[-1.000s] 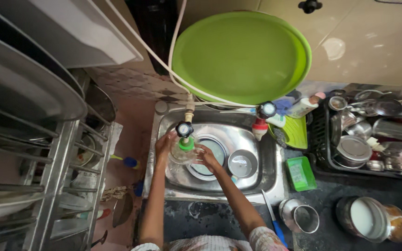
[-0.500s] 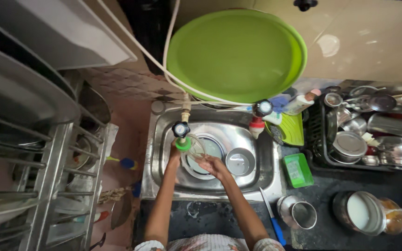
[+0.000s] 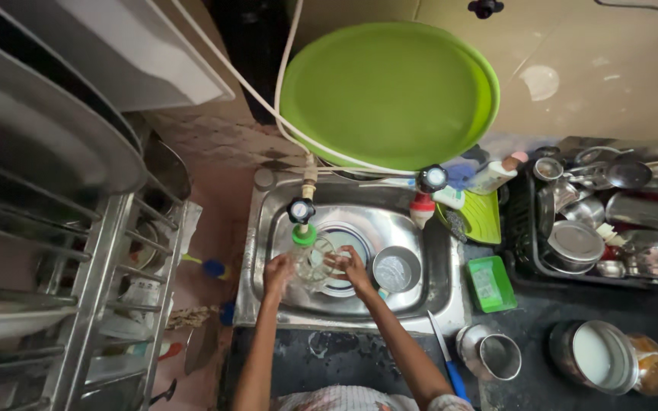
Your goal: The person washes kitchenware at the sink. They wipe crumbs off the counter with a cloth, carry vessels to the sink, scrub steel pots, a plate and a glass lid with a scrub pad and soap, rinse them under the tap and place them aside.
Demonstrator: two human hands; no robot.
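A clear glass (image 3: 314, 262) is held between both my hands over the steel sink (image 3: 436, 301), just below the tap with the green spout (image 3: 304, 232). My left hand (image 3: 276, 274) grips its left side. My right hand (image 3: 354, 268) grips the right side, fingers at the rim. A steel plate (image 3: 352, 236) lies in the basin under the glass, and a small steel bowl (image 3: 396, 269) sits to the right of my right hand.
A big green lid (image 3: 390, 91) leans on the wall behind the sink. A black crate of steel vessels (image 3: 611, 221) stands right. A green soap box (image 3: 491, 283), a steel jug (image 3: 490, 354), a pot of milk (image 3: 592, 356) and a blue-handled knife (image 3: 448, 364) lie on the counter. A dish rack (image 3: 78, 251) stands left.
Both hands and the glass moved down and toward me, away from the tap. The left hand shifted from beside the tap to the glass's lower left side.
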